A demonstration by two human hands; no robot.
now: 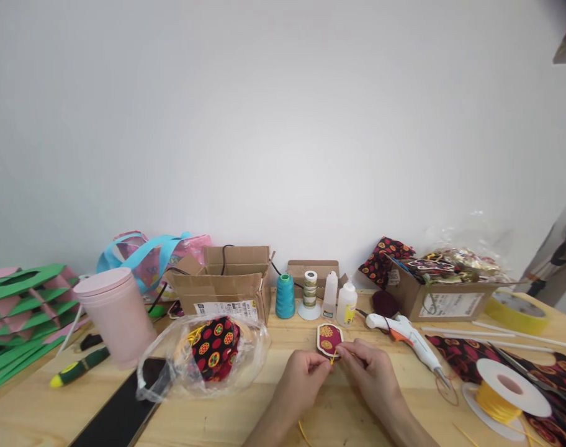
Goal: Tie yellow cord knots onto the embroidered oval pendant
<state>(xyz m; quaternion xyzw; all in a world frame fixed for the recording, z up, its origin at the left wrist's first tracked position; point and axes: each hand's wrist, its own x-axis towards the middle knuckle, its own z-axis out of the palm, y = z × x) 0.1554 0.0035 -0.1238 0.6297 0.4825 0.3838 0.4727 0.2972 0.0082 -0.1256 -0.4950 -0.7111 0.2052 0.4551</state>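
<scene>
A small dark-red fabric piece (327,337) with gold flower motifs and a cream border lies on the table in front of me. At its lower edge is a thin yellow cord (333,357). My left hand (304,377) pinches the cord just below the piece, thumb against fingers. On the other side, my right hand (369,371) is closed in a pinch on the cord, touching the piece's lower right edge. The fingertips partly hide the cord. More yellow cord runs out under my left wrist toward the near edge.
Glue bottles (346,304), a teal thread spool (285,298) and cardboard boxes (229,285) line the wall. To the right are a glue gun (411,338) and a yellow cord spool (497,403). A plastic bag (252,366), phone (120,410) and pink tumbler (120,323) stand left.
</scene>
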